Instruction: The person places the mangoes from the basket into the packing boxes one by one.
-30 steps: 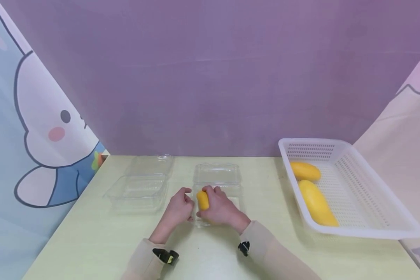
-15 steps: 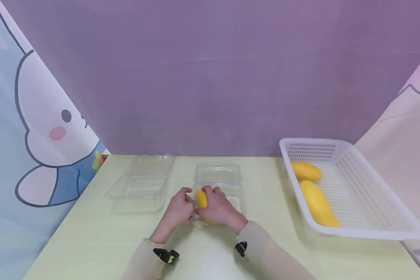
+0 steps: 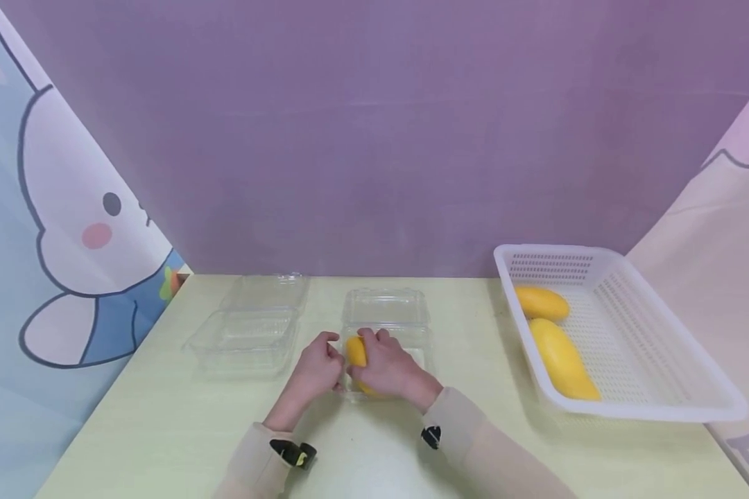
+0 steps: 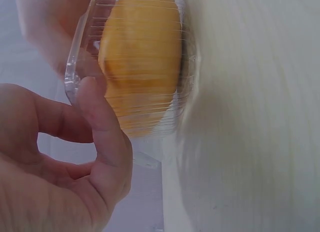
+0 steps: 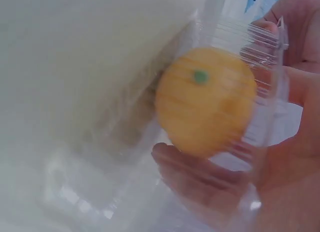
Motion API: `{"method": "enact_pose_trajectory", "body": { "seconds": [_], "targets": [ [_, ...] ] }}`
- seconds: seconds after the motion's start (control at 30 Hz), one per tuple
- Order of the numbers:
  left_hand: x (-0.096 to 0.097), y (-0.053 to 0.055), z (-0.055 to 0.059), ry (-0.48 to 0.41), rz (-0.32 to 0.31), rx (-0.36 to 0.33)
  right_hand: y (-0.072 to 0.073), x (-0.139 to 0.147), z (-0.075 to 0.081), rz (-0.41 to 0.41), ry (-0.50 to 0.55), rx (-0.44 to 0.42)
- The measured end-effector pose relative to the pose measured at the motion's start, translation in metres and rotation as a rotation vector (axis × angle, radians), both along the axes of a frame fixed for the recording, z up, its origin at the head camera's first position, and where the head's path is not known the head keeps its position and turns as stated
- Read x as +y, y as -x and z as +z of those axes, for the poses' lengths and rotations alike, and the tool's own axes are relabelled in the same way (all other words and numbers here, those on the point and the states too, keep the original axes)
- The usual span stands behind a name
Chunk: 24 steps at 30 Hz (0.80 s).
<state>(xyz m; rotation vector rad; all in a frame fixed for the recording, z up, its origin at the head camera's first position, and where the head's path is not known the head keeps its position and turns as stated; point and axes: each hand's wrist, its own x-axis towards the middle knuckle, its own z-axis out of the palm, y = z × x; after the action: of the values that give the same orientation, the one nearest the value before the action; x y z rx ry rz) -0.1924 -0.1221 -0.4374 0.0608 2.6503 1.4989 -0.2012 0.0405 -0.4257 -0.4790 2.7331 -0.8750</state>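
Observation:
A yellow mango (image 3: 356, 351) is inside the clear hinged plastic container (image 3: 385, 307) at the table's middle. In the right wrist view the mango (image 5: 205, 106) shows a green spot on its end through the ribbed wall. My right hand (image 3: 390, 364) reaches into the container and grips the mango, fingers over the far side and thumb at the near side. On the left, my left hand (image 3: 316, 367) is at the container's left edge. In the left wrist view its curled finger and thumb pinch the rim, beside the mango (image 4: 142, 56).
A second clear container (image 3: 243, 333) stands with its lid folded back at the left. To the right is a white perforated basket (image 3: 655, 416) with two mangoes (image 3: 562, 357) along its left wall. A purple backdrop (image 3: 374, 138) rises behind the table.
My right hand has lowered the mango slightly and tilted it further into the container. The left hand stays at the container's edge.

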Motion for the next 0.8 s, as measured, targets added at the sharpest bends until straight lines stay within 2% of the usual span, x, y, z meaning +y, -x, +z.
{"method": "enact_pose_trajectory", "body": {
  "seconds": [0.17,0.37,0.8],
  "targets": [
    [-0.001,0.002,-0.002,-0.001,0.002,-0.001,-0.001,0.002,0.015,0.039,-0.100,0.040],
    [-0.001,0.004,-0.005,-0.006,0.005,-0.013,-0.002,0.006,0.028,0.072,-0.180,0.040],
    [-0.001,0.004,-0.004,-0.002,0.018,-0.029,-0.006,0.021,0.052,0.088,-0.325,0.065]
  ]
}}
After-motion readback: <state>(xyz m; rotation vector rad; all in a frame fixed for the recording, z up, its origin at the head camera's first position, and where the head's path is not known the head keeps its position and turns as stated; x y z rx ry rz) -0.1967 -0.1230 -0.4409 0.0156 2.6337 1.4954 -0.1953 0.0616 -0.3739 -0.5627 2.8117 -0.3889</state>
